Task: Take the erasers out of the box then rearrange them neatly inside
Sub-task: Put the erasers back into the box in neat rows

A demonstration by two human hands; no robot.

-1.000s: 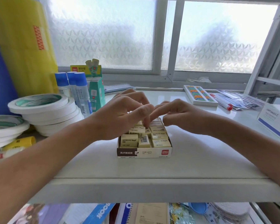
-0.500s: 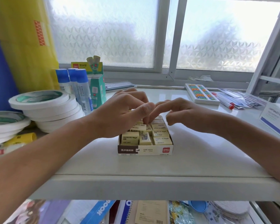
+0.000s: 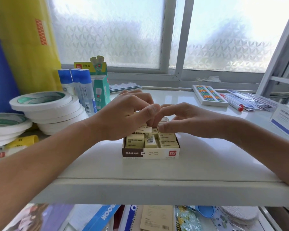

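Observation:
A small open cardboard box (image 3: 151,153) with a brown and white front stands on the white shelf. Several cream erasers (image 3: 135,142) fill it, some lying crooked, and one (image 3: 143,130) sits tilted above the rest. My left hand (image 3: 123,119) hovers over the box's left and back part. Its fingers curl down round an eraser in the back rows, where the fingertips are hidden. From the right, my right hand (image 3: 188,120) reaches in with fairly straight fingers. Its thumb touches the top of the erasers on the right side.
Stacked rolls of white tape (image 3: 47,107) and blue-capped glue sticks (image 3: 83,90) stand to the left. A green carton (image 3: 101,90) is behind them. A bead tray (image 3: 208,95), pens and a white box (image 3: 285,120) lie at the right. Books fill the shelf below.
Both hands stay over the back of the box with only slight finger shifts. The view has tilted a little, so the box sits slightly lower in the frame.

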